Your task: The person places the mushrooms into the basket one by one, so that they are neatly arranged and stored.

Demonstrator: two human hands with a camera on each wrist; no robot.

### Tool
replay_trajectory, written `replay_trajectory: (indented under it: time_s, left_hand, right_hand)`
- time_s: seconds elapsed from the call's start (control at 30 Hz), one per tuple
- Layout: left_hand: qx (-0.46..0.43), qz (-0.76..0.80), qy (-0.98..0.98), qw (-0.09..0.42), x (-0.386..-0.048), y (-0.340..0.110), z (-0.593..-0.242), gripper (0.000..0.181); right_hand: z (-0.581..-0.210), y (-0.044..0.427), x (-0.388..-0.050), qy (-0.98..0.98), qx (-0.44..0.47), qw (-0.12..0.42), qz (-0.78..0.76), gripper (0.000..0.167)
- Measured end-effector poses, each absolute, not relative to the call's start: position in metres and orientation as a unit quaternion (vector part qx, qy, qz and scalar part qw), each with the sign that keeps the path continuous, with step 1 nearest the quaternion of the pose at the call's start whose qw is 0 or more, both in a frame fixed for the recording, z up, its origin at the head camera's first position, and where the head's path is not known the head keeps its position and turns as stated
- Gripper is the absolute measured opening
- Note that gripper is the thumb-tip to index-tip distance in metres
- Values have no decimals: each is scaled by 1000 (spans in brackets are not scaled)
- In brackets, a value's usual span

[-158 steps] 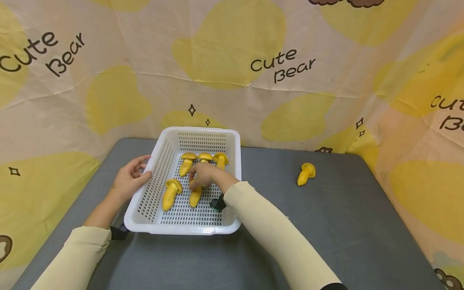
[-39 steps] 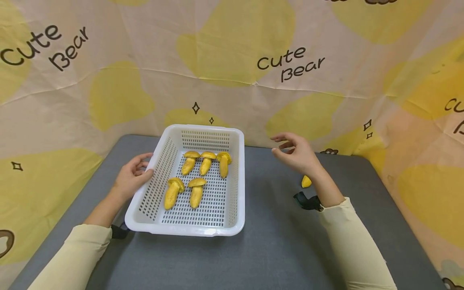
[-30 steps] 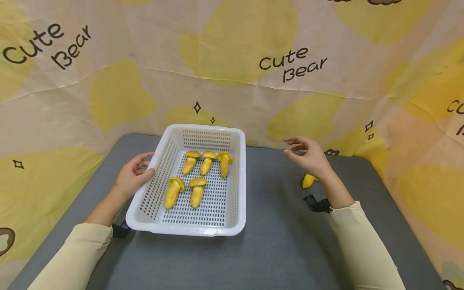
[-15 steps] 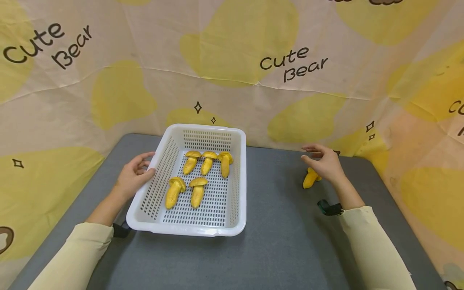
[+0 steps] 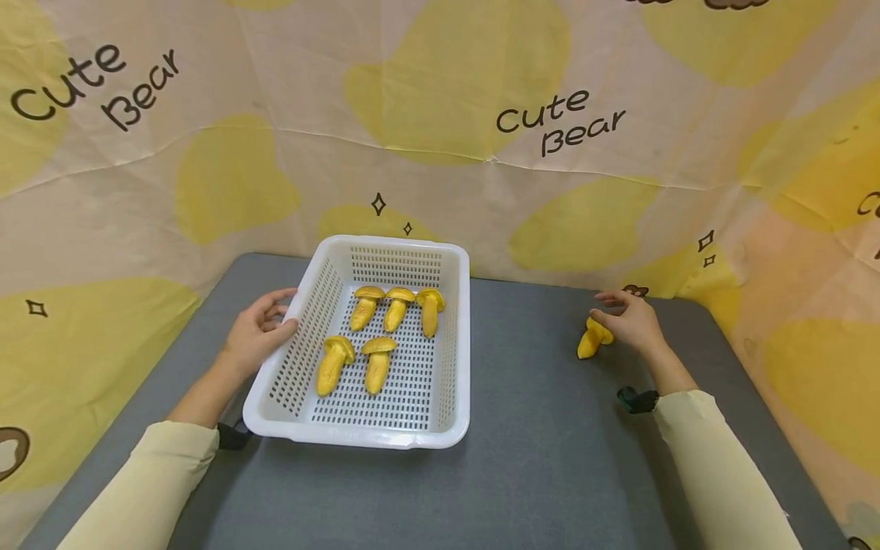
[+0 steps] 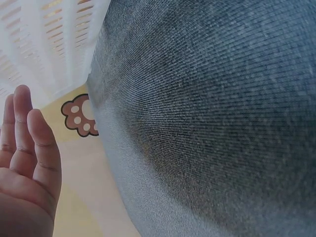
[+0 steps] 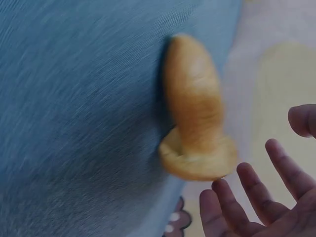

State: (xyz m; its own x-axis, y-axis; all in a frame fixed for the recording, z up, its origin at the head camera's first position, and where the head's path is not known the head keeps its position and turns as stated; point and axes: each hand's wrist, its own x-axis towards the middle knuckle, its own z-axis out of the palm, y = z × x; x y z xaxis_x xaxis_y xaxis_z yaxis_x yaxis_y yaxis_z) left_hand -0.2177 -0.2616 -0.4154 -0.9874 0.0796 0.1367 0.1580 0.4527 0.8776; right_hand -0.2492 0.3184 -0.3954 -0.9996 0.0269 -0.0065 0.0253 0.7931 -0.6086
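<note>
My left hand rests against the left rim of a white perforated plastic basket. In the left wrist view its fingers look fairly straight beside the basket's wall. Several yellow mushrooms lie in the basket: a back row including one mushroom at the right, and two nearer ones, such as the front-left mushroom. My right hand is over a single yellow mushroom on the table, partly covering its cap. In the right wrist view the spread fingers are beside the mushroom's cap, not gripping it.
A grey table carries the basket and the loose mushroom. Behind it and at both sides hangs a yellow-and-cream printed cloth. Dark straps, such as the right wrist strap, are on both wrists.
My right hand let go of a mushroom in the basket's front row, left the basket, and moved right to the loose mushroom. My left hand stayed at the rim.
</note>
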Motion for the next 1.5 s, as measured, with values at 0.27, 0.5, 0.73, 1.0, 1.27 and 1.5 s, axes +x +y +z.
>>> replay_trajectory:
  time_s: [0.27, 0.5, 0.73, 1.0, 1.27, 1.5]
  left_hand:
    - [-69, -522, -849, 32, -218, -262, -415, 53]
    - [-70, -531, -844, 32, -220, -264, -415, 53]
    - [-76, -541, -837, 32, -221, -265, -414, 53]
    - [-81, -533, -842, 31, -222, -266, -419, 52]
    - [-82, -533, -841, 31, -221, -265, -417, 53]
    - [-81, -530, -844, 31, -220, -264, -416, 53]
  right_hand:
    - [-408, 330, -259, -959, -9, -33, 281, 47]
    - [-413, 333, -263, -962, -2, -45, 269, 43]
    - [-422, 337, -266, -963, -5, -39, 266, 36]
    - [-426, 338, -263, -963, 0, -17, 270, 30]
    - [-424, 337, -262, -962, 9, 1, 273, 29]
    - [-418, 333, -256, -959, 15, -5, 282, 29]
